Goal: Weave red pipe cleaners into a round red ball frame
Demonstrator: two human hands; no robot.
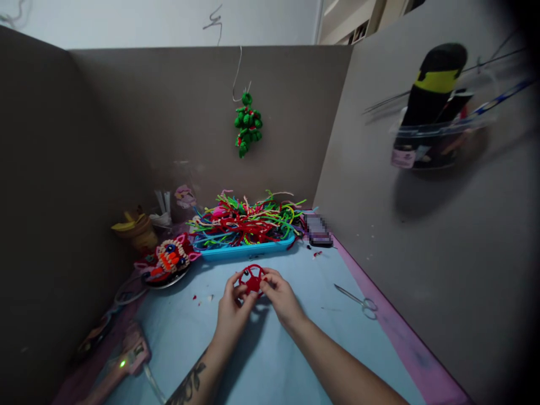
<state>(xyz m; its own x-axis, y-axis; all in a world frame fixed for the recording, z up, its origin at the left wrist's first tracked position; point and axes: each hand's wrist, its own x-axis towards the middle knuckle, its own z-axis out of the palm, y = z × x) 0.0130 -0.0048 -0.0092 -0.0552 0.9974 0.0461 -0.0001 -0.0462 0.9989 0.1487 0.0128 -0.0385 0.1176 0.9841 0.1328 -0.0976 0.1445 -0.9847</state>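
Between my two hands, above the blue cloth, is a red pipe-cleaner ring [253, 281] with spokes running inward to a fuller red middle. My left hand [234, 304] pinches its left and lower side between thumb and fingers. On the right side of the ring, my right hand [282, 293] grips it with thumb and forefinger. The fingertips cover parts of the rim. Just beyond my hands lies a blue tray [248, 250] heaped with pipe cleaners [253, 225] in red, green, yellow and pink.
Scissors [358, 302] lie at right. A pink glue gun [130, 354] with a lit green light sits front left. A plate of fuzzy figures [171, 259] stands at left, a phone [318, 229] behind right. A tool holder [439, 140] hangs on the right panel, a green ornament [248, 125] ahead.
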